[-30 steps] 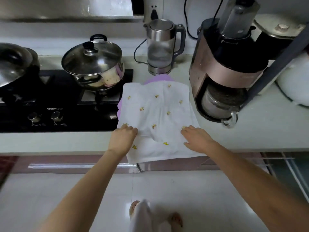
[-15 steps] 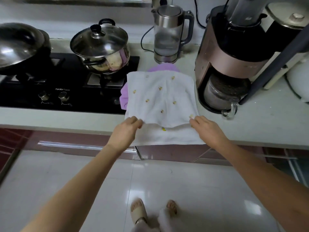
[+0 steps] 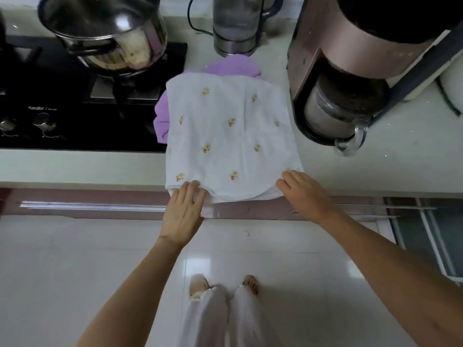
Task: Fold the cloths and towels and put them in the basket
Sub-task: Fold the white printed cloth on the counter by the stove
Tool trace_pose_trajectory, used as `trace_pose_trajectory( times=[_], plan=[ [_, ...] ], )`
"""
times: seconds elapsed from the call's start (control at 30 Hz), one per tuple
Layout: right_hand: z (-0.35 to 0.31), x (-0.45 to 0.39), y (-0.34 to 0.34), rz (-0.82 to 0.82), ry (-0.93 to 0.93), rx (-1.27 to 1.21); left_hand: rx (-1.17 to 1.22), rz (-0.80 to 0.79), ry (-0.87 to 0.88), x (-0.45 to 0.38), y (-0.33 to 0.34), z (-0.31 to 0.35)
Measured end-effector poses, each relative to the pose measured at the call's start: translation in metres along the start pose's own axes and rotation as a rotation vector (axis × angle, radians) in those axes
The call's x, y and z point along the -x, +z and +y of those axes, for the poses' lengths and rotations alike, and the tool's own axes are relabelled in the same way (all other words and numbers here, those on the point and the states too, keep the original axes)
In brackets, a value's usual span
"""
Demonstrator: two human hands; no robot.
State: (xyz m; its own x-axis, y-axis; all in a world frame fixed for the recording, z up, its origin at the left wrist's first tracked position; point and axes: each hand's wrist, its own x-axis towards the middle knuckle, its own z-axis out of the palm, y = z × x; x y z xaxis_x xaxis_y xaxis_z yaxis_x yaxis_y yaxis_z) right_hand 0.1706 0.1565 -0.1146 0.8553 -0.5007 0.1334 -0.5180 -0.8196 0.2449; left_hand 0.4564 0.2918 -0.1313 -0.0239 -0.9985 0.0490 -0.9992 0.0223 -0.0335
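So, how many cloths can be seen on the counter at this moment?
2. A white cloth with yellow prints lies spread at the counter edge, both hands at its near corners. A purple cloth lies under it, showing at the far and left sides. More may be hidden beneath.

1. Pale countertop (image 3: 375, 171) spanning the frame, its front edge facing the viewer.
2. Black gas hob (image 3: 82, 121) set into the counter at left, with two knobs and a lidded steel pot (image 3: 105, 28) on a burner.
3. Glass kettle (image 3: 235, 23) at the rear, cord trailing left.
4. Rose-coloured appliance (image 3: 350, 58) with a glass jug at right.
5. Reddish cabinet fronts (image 3: 100, 196) below.
6. Glossy white tiled floor (image 3: 62, 271) reflecting light.
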Motion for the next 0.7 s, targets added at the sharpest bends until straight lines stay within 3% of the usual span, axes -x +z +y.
trace_pose_trajectory(
  times=[0.13, 0.27, 0.47, 0.7],
  plan=[
    [0.003, -0.001, -0.002, 0.033, -0.073, 0.056, -0.04, 0.018, -0.027, 0.001, 0.011, 0.003],
    [0.0, -0.013, -0.013, 0.035, 0.028, 0.039, -0.007, 0.02, -0.051, -0.008, 0.005, 0.008],
    [0.004, -0.052, -0.057, 0.077, 0.207, -0.309, 0.011, -0.003, -0.16, -0.017, -0.015, 0.018],
    [0.027, -0.078, -0.112, -0.109, 0.35, -0.406, 0.184, 0.0, -0.217, -0.053, -0.075, 0.005]
  ],
)
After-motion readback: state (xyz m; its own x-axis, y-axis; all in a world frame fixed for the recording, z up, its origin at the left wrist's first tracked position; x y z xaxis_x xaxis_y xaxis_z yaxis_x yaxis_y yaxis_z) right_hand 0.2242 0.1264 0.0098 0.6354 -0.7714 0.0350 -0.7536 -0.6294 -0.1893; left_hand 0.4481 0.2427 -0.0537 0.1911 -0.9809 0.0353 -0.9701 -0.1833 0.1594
